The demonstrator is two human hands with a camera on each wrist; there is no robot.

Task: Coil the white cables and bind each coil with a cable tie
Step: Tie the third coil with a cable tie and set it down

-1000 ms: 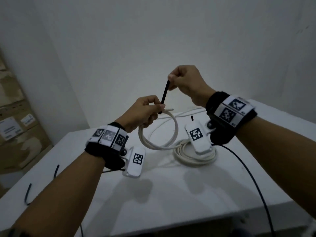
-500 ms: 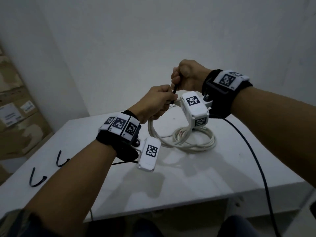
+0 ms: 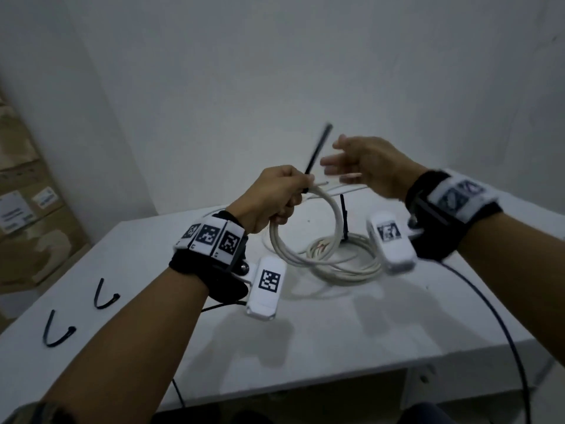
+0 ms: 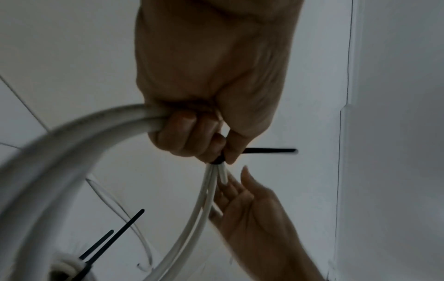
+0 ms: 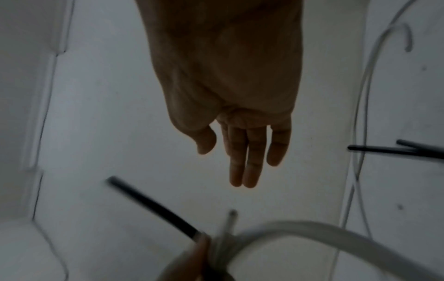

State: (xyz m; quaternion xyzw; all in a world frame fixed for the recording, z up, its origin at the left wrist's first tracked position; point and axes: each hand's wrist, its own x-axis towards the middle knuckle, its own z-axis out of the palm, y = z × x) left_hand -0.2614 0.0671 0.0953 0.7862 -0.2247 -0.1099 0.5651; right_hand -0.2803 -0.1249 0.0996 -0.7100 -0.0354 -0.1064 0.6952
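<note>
White table (image 3: 336, 347) bearing second cable coil (image 3: 345, 267), tie tails upright, behind raised coil (image 3: 305, 237); two loose black ties (image 3: 104, 296) far left; cardboard boxes (image 3: 27, 209) beyond; left hand (image 3: 275, 200) gripping raised coil at black tie (image 3: 318, 151); right hand (image 3: 373, 166) spread, holding nothing, just beside tie tail.

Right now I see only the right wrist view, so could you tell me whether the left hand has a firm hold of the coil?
Observer: Yes. The left hand holds the coil off the table, with its fingers curled round it at the tie.
Operator: Thank you. Are there spare ties anywhere?
Observer: Two spare ties lie on the table beside the left forearm.
Operator: Is there another coil?
Observer: Yes, a second coil lies on the table under the held one.
</note>
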